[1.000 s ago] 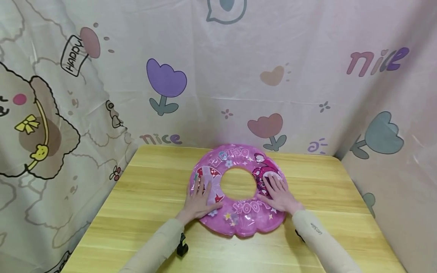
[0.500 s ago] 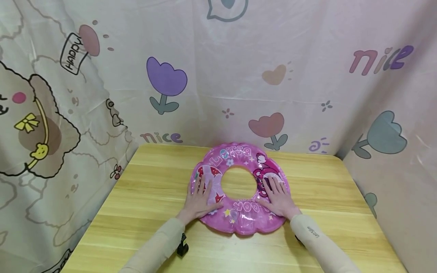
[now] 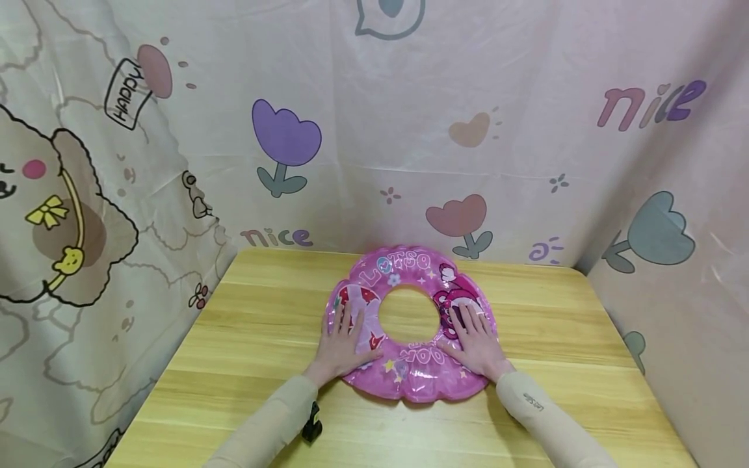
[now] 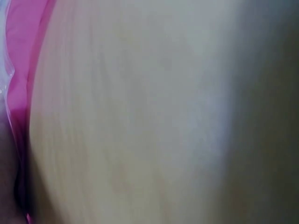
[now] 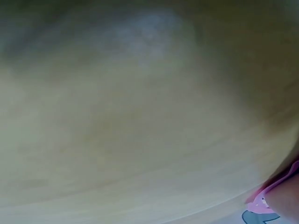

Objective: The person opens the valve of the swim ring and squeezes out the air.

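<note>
A pink inflatable swim ring (image 3: 430,380) lies flat on the wooden table, printed with a cartoon bear, strawberries and white lettering. Its outline is scalloped and puckered. On its left side rests my left hand (image 3: 341,348), palm down with the fingers spread. My right hand (image 3: 481,348) presses the right side the same way, partly covering the bear print. In the left wrist view only a pink edge of the swim ring (image 4: 25,42) shows, with a dark bit of the hand. The right wrist view catches a corner of the swim ring (image 5: 259,203) beside part of the hand (image 5: 286,198).
The wooden table (image 3: 234,338) reaches back to a printed curtain (image 3: 363,130), which also hangs along both sides. Beneath the left sleeve (image 3: 272,416) a small black device (image 3: 313,424) is visible. The ring's far edge lies near the table's back edge.
The right hand has shifted slightly toward the near side. The ring's outline has become more notched at the upper left, and its near lettering is more covered. The left hand stays almost still.
</note>
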### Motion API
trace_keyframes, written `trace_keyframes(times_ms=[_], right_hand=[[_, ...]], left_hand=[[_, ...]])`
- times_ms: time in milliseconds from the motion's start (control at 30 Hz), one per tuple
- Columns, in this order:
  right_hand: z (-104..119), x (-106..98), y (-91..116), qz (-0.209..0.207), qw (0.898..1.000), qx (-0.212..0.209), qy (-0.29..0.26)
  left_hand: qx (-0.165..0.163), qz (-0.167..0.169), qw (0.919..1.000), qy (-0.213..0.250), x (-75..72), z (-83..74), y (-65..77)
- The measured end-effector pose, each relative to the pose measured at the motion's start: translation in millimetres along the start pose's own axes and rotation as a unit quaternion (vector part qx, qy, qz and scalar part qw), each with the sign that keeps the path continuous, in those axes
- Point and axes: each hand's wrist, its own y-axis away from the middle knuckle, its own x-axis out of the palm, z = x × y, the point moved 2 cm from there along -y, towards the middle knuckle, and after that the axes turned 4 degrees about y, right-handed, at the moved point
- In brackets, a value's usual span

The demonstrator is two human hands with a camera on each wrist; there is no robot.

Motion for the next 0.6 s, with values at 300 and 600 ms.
trace_keyframes(times_ms=[300,600], right_hand=[[-0.5,1.7,1.5,0.005,1.000,0.002,-0.011],[-0.6,2.3,-0.1,0.012,1.000,0.003,-0.006]], left_hand=[[0.005,-0.009,0.9999,0.008,-0.6,-1.5,1.7],[0.005,-0.010,0.9999,-0.003,-1.2,-1.1,1.5]])
